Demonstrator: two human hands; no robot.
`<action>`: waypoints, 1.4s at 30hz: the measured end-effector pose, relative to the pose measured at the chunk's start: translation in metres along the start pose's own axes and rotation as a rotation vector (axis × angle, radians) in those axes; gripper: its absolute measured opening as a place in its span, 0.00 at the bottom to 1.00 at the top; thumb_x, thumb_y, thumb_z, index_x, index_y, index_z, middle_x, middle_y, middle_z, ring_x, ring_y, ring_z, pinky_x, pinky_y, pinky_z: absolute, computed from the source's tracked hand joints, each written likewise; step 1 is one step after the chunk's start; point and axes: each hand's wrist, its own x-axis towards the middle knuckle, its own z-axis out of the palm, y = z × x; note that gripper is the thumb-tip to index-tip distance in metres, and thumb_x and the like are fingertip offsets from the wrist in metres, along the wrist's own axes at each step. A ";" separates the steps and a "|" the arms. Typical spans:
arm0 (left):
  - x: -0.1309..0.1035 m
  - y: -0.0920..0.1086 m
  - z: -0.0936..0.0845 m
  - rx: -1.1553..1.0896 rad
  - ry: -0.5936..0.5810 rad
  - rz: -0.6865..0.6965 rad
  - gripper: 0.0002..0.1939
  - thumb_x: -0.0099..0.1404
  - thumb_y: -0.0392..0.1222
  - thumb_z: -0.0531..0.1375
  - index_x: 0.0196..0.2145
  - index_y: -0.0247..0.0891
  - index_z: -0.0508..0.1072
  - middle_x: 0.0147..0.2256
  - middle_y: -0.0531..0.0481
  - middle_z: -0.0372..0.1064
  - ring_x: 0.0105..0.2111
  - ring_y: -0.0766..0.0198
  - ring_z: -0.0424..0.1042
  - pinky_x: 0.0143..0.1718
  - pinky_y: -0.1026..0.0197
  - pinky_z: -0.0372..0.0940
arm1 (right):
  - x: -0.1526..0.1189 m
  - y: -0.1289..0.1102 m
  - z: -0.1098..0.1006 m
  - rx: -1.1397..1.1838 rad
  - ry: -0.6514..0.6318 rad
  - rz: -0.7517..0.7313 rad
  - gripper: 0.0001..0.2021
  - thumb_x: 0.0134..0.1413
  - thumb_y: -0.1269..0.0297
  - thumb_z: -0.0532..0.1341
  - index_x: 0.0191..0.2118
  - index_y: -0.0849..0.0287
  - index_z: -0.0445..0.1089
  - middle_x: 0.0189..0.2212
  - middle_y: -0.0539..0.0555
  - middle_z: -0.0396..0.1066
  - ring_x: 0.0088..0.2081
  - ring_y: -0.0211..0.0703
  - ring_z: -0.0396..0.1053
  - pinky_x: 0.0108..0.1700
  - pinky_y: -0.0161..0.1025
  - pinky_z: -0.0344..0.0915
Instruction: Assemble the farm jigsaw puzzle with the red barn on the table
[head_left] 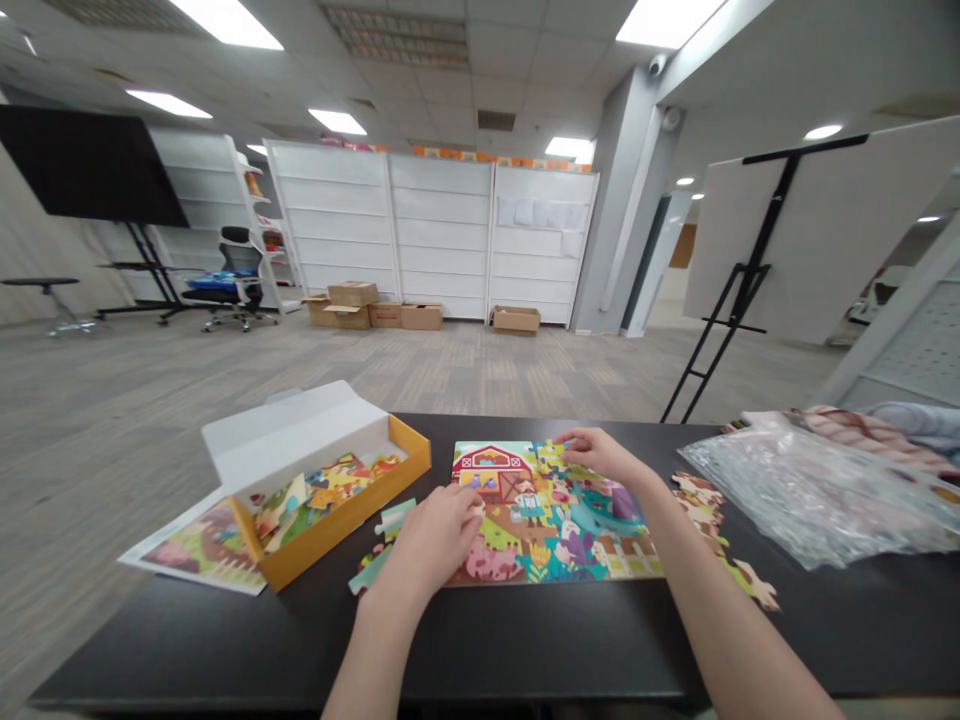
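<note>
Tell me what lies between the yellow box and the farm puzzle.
Loose puzzle pieces, some pale green, lie between the yellow box and the farm puzzle; the left hand partly covers that stretch in the head view.

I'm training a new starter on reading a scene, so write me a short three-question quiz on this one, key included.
1. True or false: the yellow box, its white lid raised, stands to the left of the jigsaw puzzle.
2. Which lies on the black table, to the right of the right arm?
a) a coffee mug
b) a clear plastic package
c) a laptop
3. Fill in the gap with "near" or "far": the left hand is over the puzzle's left part, while the right hand is at its ____ edge.

Key: 1. true; 2. b; 3. far
</note>
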 end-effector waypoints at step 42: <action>-0.009 0.006 -0.008 -0.031 0.132 -0.087 0.11 0.70 0.41 0.54 0.43 0.42 0.76 0.45 0.46 0.75 0.47 0.53 0.73 0.46 0.56 0.65 | 0.001 0.002 0.026 -0.530 0.012 -0.117 0.09 0.52 0.63 0.63 0.35 0.54 0.81 0.28 0.51 0.79 0.30 0.42 0.71 0.34 0.36 0.63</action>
